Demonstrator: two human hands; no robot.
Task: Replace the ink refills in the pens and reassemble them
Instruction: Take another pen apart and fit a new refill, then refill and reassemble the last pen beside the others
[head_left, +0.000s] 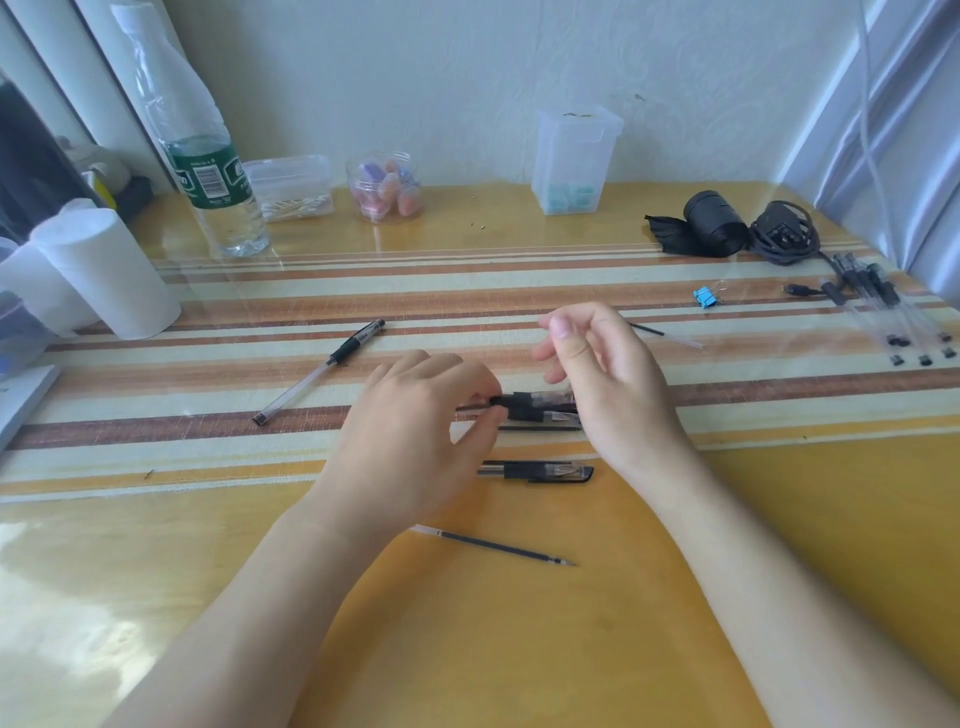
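Note:
My left hand (415, 415) pinches the black grip of a clear pen (540, 401) at the table's middle. A second pen (550, 415) lies right beside it, with a thin refill (540, 428) just in front. My right hand (602, 379) hovers over the cap ends of these pens, its fingers loosely curled and holding nothing that I can see. A capped black pen (535, 472) lies nearer to me. A loose dark refill (498, 545) lies closer still. An uncapped pen (322, 371) rests to the left. Another refill (670, 336) pokes out behind my right hand.
A bundle of clear pens (878, 306) and small black caps lie at the far right, near a blue binder clip (705, 298), a black roll (711, 223) and a cable. A water bottle (208, 171), paper rolls (104, 270) and plastic containers (574, 161) line the back and left.

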